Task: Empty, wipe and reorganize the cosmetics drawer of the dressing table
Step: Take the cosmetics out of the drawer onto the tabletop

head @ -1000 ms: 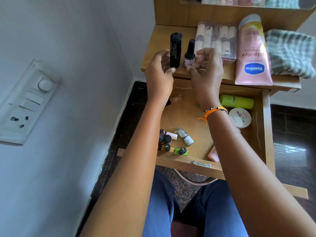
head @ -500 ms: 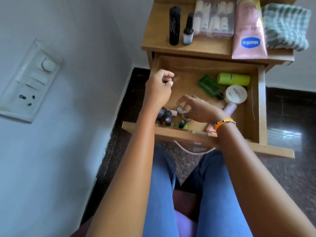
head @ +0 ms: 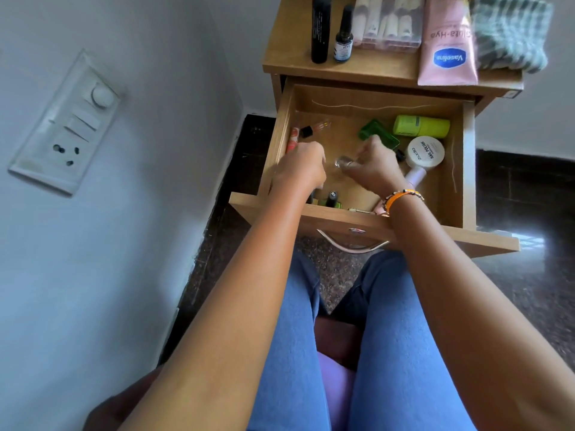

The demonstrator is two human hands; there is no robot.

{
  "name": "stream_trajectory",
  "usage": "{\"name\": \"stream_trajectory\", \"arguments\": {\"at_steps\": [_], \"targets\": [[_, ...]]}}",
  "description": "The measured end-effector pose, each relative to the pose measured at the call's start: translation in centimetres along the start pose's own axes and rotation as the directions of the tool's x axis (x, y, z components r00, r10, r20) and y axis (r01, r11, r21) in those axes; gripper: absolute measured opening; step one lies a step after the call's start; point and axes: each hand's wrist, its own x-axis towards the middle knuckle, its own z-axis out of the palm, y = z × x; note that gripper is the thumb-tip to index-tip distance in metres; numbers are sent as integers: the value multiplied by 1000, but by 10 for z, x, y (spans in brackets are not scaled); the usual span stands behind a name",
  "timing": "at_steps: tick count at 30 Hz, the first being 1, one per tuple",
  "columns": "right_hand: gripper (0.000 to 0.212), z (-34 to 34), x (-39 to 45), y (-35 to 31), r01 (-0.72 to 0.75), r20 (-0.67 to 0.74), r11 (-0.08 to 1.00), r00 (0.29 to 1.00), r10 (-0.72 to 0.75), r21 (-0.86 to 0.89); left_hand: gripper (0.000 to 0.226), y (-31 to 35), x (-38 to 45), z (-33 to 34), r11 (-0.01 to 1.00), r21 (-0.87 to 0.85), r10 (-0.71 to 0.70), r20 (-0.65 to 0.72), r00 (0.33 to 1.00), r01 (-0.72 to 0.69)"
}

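A white switch plate (head: 67, 124) is fixed to the pale wall on the left, above a dark floor (head: 525, 188). The open drawer (head: 468, 169) juts out from under the desk (head: 382, 70), its metal handle (head: 351, 245) over the person's blue-trousered knees. Along the drawer's left wall lie a red-and-white tube (head: 292, 141) and a small black-capped stick (head: 311, 129). The left hand (head: 300, 169) reaches in near the front left corner, its grip curled; whether it holds anything cannot be told, and it hides part of the small bottles (head: 331, 199) clustered at the front edge. Just beside it the right hand (head: 371, 168), an orange band at its wrist, pinches a small clear bottle (head: 342, 162) above the drawer floor. Behind that hand lie a green bottle (head: 378, 135), a lime tube (head: 421, 126) toward the back right corner, a round white tub (head: 424, 151) and a pale pink bottle (head: 415, 177). On the desk top stand a tall black tube (head: 320, 29) and a dark dropper bottle (head: 343, 35) near the front left edge, then a clear case (head: 389, 23), a pink lotion tube (head: 446, 45) and a folded checked cloth (head: 510, 32) at the right.
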Motion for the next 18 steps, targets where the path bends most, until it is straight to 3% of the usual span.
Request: {"name": "stream_trajectory", "arguments": {"at_steps": [3, 6, 8, 11, 14, 18], "targets": [[43, -8, -2, 0, -22, -78, 941, 996, 52, 339, 35, 7, 3, 7, 990, 140, -35, 15, 999, 33], [24, -10, 2, 1, 22, -100, 776, 994, 53, 630, 28, 13, 8, 13, 975, 220, -49, 24, 998, 43], [13, -13, 4, 0, 58, -101, 663, 995, 27, 746, 25, 14, 12, 16, 973, 229, -45, 23, 999, 39], [13, -18, 2, -2, 107, -106, 502, 994, -30, 858, 21, 13, 14, 20, 974, 222, -46, -1, 999, 45], [8, -21, -3, -4, 99, -84, 378, 995, -56, 921, 14, 12, 17, 20, 997, 71, -19, -99, 995, 27], [14, -24, -8, -8, 93, -55, 388, 992, -110, 917, 15, 13, 16, 1, 969, -211, 50, -335, 941, -127]]}}
